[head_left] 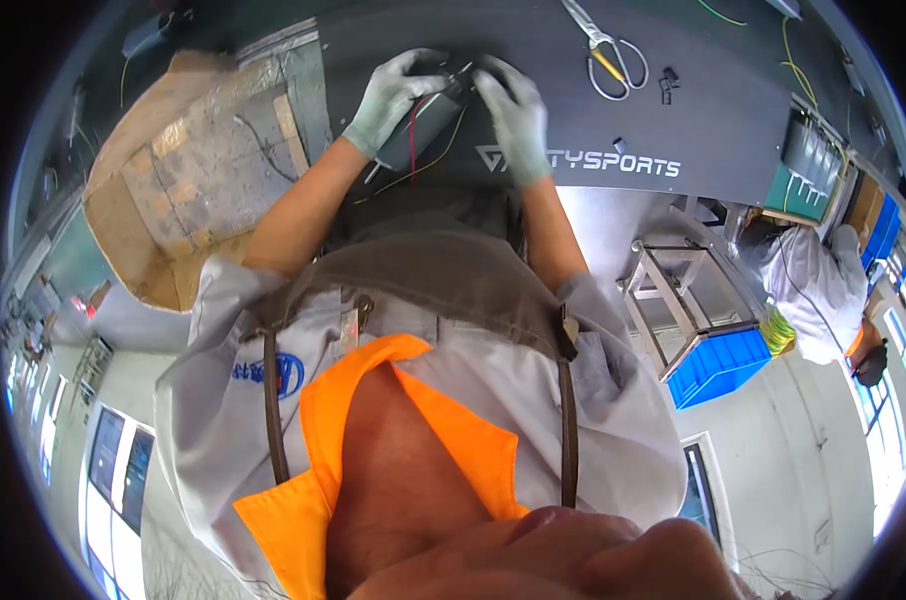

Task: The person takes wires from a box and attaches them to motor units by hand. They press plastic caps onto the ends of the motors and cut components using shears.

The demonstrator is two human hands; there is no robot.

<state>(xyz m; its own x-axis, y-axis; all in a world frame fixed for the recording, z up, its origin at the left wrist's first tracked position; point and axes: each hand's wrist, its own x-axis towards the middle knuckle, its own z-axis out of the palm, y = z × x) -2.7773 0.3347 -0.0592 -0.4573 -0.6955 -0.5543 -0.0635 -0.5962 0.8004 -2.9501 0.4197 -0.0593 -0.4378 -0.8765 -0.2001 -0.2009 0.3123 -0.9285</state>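
My left hand (388,98), in a pale glove, grips the upper end of a dark grey cylinder-shaped part (420,130) that looks like a motor. A red wire (413,140) and a yellow-green wire (447,150) run down along it, and a thin metal shaft (374,172) sticks out at its lower end. My right hand (516,115), gloved too, has its fingers bent together at the small black connector (461,74) on the part's top end. What those fingers pinch is blurred and partly hidden.
Scissors (609,55) and several small black pieces (668,84) lie on the dark mat (563,110). A cardboard box (138,225) stands at left. At right are a metal frame (678,290), a blue bin (715,365) and another person (808,285).
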